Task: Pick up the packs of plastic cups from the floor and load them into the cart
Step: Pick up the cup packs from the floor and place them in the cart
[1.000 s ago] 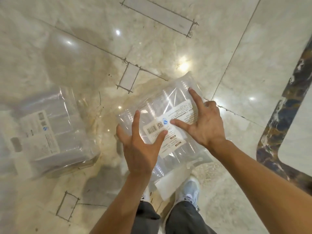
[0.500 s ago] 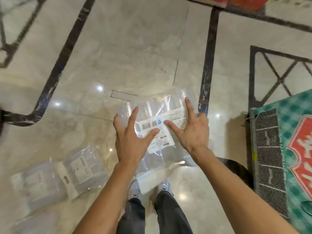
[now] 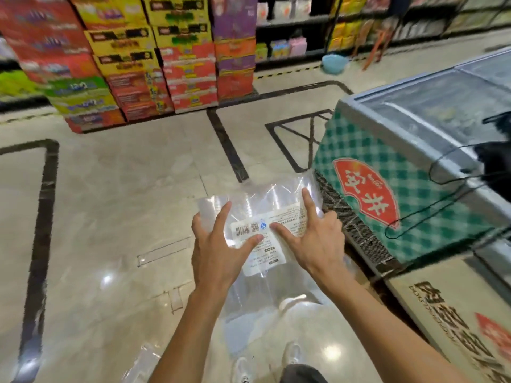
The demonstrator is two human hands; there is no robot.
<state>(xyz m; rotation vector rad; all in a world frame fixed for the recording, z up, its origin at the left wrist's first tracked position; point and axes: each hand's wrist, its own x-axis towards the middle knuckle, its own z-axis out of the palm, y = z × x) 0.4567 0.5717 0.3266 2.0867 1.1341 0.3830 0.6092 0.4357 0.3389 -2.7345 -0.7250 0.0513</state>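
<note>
A clear pack of plastic cups (image 3: 262, 197) with a white barcode label is held in the air in front of me, above the floor. My left hand (image 3: 218, 250) grips its left side, fingers spread over the top. My right hand (image 3: 315, 239) grips its right side, thumb on the label. Part of another clear pack (image 3: 141, 363) lies on the floor at the bottom edge, left of my feet. No cart is in view.
A chest freezer (image 3: 409, 150) with a green checked front and glass lid stands close on the right. Stacked colourful cartons (image 3: 143, 64) rise at the back left, shelves (image 3: 293, 26) behind. A blue basin (image 3: 334, 63) sits far off. Marble floor (image 3: 116, 189) spreads to the left.
My view has lifted from the floor to the aisle. Both hands kept their hold and raised the pack. The other packs on the floor dropped almost out of view.
</note>
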